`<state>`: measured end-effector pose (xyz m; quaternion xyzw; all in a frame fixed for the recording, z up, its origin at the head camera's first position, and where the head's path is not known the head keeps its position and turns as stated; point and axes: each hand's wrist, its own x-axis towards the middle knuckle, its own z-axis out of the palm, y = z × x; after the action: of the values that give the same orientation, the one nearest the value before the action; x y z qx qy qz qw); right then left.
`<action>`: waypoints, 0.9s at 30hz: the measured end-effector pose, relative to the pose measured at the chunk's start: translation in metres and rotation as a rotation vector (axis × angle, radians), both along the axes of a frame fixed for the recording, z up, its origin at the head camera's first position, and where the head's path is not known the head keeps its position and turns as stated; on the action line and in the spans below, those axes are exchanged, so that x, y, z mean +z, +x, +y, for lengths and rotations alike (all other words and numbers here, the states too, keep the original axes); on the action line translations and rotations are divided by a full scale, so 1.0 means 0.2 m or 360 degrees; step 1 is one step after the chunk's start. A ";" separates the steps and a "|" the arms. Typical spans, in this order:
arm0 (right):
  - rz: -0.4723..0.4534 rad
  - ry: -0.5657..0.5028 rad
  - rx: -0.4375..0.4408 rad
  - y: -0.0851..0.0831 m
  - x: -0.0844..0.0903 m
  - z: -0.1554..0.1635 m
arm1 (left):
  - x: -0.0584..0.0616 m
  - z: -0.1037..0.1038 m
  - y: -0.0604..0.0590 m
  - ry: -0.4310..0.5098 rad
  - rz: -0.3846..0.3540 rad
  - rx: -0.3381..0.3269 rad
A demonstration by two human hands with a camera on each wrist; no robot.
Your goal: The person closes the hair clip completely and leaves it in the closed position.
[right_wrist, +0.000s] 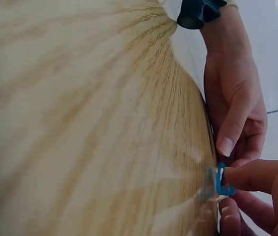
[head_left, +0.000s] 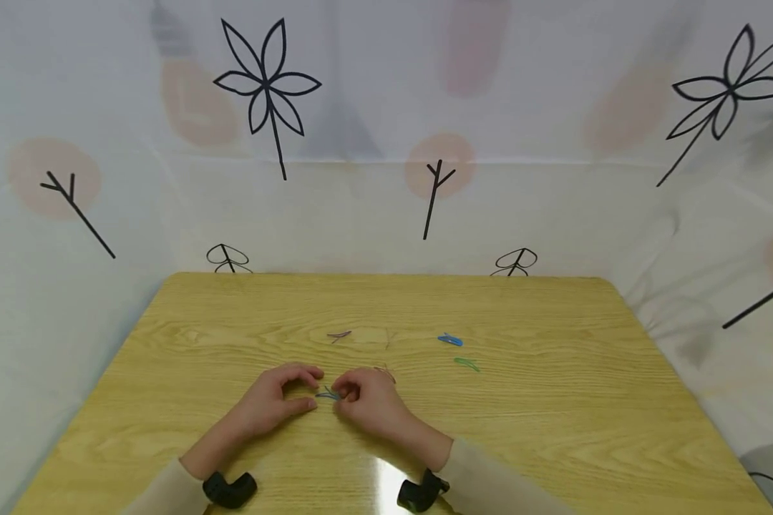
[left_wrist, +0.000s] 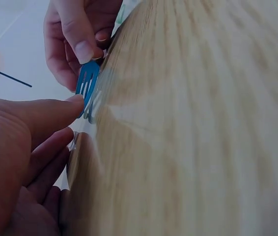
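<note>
Two hands meet at the near middle of the table (head_left: 167, 372): left hand (head_left: 272, 400) and right hand (head_left: 368, 399) pinch one blue paper clip (left_wrist: 87, 82) by fingertips; so slight a hold could let it spring away.

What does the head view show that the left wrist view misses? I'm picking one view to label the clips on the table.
Only the head view shows the loose clips: a purple clip, a second blue clip and a green clip, plus the whole table and the patterned backdrop. Only the left wrist view shows the held blue paper clip close up, with its wire loops, standing on the wood between the fingertips. Both show the left hand and the right hand meeting at that clip.
</note>
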<state>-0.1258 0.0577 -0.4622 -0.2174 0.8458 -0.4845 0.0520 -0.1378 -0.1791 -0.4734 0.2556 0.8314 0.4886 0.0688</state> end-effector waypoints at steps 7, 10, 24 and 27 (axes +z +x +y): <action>0.0054 0.0078 0.0035 0.00 0.00 0.00 | 0.00 0.01 0.00 -0.0007 0.0045 0.0015; 0.0068 0.0118 0.0023 0.00 0.00 -0.01 | 0.00 0.02 -0.01 -0.0029 0.0064 0.0015; 0.0002 0.0127 -0.0070 0.01 0.03 -0.02 | 0.02 0.03 -0.01 -0.0116 0.0081 0.0009; -0.0056 0.0087 -0.0101 0.01 0.04 -0.02 | 0.04 0.05 -0.01 -0.0137 0.0073 0.0000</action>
<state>-0.1229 0.0534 -0.4545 -0.1804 0.8641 -0.4664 0.0574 -0.1391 -0.1699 -0.4660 0.2634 0.8530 0.4465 0.0606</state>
